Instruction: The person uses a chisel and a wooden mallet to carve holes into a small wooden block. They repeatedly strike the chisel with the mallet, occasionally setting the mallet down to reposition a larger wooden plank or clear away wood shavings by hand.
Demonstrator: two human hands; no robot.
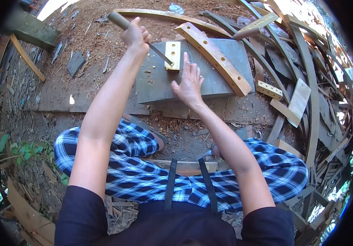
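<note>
My left hand (135, 37) is closed around a chisel (160, 54), whose thick round handle sticks up past the fist. The chisel slants down to the right, and its tip meets the lowest hole of a small pale wooden block (173, 50) with a row of holes. Just right of that block, my right hand (189, 84) is open, index finger stretched forward and thumb apart; it holds nothing. Under the small block is a large grey slab (160, 89). A long curved wooden piece with several holes (215, 59) lies across the slab's right side.
Another small block with holes (269, 89) lies right of the slab. Wooden strips and offcuts (301, 100) pile up along the right. Wood chips (102, 45) cover the ground behind. A concrete beam (31, 30) juts in at upper left. My crossed legs (143, 176) are in front.
</note>
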